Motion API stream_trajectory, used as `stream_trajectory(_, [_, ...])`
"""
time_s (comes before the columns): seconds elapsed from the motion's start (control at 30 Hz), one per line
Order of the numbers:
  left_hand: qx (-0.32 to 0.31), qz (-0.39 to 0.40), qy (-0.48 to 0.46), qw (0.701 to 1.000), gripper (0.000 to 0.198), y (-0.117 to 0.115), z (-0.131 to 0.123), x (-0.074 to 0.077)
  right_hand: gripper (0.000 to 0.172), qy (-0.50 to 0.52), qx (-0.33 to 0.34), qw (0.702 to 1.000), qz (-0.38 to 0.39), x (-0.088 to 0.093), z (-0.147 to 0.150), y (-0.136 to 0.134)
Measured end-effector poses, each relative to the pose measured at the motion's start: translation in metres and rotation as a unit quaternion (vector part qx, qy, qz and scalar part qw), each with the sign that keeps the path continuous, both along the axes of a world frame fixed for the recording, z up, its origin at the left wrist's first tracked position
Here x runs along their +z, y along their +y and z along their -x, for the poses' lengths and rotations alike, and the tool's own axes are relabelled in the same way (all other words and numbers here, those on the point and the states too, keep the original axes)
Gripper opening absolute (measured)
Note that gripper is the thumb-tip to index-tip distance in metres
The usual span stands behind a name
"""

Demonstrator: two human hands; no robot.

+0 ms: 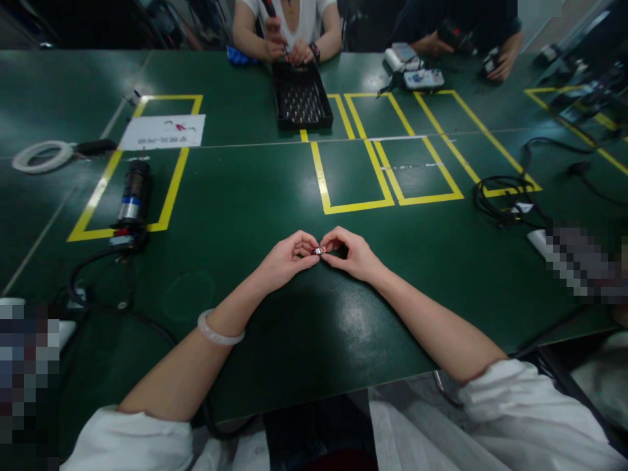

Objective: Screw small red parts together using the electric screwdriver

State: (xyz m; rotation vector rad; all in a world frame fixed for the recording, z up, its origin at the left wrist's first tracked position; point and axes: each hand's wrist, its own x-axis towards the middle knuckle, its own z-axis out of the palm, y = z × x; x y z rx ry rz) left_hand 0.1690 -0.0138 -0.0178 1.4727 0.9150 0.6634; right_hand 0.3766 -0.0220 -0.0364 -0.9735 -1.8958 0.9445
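Left hand (287,260) and right hand (354,255) pinch a small part (318,250) above the green table (245,209).

Big dark green bench (235,196), a bit shiny, with soft light spots on the near side of the right hand (354,255). Yellow tape boxes (387,163) stuck on top, far past that hand. One more yellow tape box (169,190) far out past the left hand (287,258). Thin pale seam (245,145) right across the bench. Dark room behind, small pale patch (574,16) far up on the right.
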Motion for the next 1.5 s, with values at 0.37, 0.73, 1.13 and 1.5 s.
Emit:
stream_trajectory(0.37, [-0.003, 0.005, -0.005, 1.0, 0.033, 0.0007, 0.0009, -0.0031, 0.014, -0.006, 0.005, 1.0, -0.02, 0.0037, 0.0007, -0.0011])
stream_trajectory(0.73, [-0.001, 0.003, 0.0, 1.0, 0.031, 0.0, 0.0011, -0.0016, 0.015, -0.005, 0.008, 0.999, -0.034, 0.002, 0.0007, -0.0003])
stream_trajectory(1.13, [-0.007, 0.004, 0.004, 1.0, 0.031, 0.0005, 0.0013, -0.0009, 0.013, 0.019, -0.004, 0.998, 0.051, 0.0033, 0.0005, -0.001])
stream_trajectory(1.5, [-0.011, 0.013, 0.005, 1.0, 0.034, -0.0004, 0.0012, -0.0025, 0.014, 0.041, 0.004, 0.997, 0.066, -0.0019, -0.0006, 0.0024])
